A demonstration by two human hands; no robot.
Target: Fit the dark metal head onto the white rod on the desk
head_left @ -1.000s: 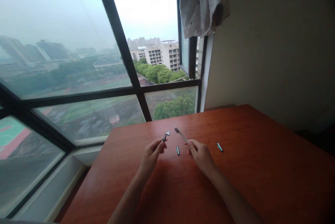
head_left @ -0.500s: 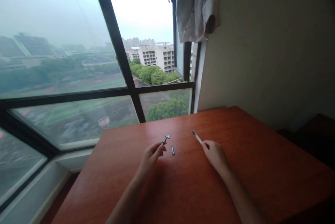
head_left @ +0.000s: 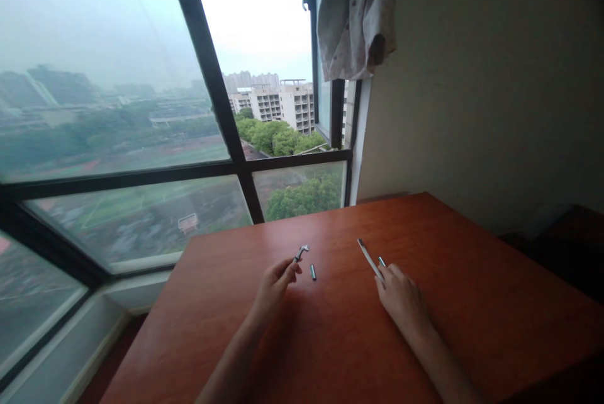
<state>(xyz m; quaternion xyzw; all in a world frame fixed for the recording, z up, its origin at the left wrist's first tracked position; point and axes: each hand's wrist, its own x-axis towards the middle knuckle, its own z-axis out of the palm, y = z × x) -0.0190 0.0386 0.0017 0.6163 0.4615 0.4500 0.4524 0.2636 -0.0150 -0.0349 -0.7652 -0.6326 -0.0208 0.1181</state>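
Note:
My left hand (head_left: 278, 281) is closed around the handle of a small silver tool with a bent head (head_left: 302, 252); its exact kind is too small to make out. Just right of those fingers, a short dark metallic cylinder (head_left: 313, 272) lies on the table. On the other side, my right hand (head_left: 403, 297) is closed with its fingertips on a toothbrush (head_left: 370, 259), a pale handle with a dark head pointing away from me. A small shiny piece (head_left: 382, 261) shows just beyond the right fingers, partly hidden by them.
The reddish-brown wooden table (head_left: 226, 335) reaches to the window (head_left: 245, 168). A dark-framed pane stands open, and a pale garment (head_left: 356, 20) hangs beside it. A bare wall (head_left: 472, 108) rises on the right, with a dark object (head_left: 570, 246) beyond the table's right edge.
My right hand has moved right and slightly toward me with the toothbrush. The small shiny piece beside its fingers has come into view. My left hand stays almost in place.

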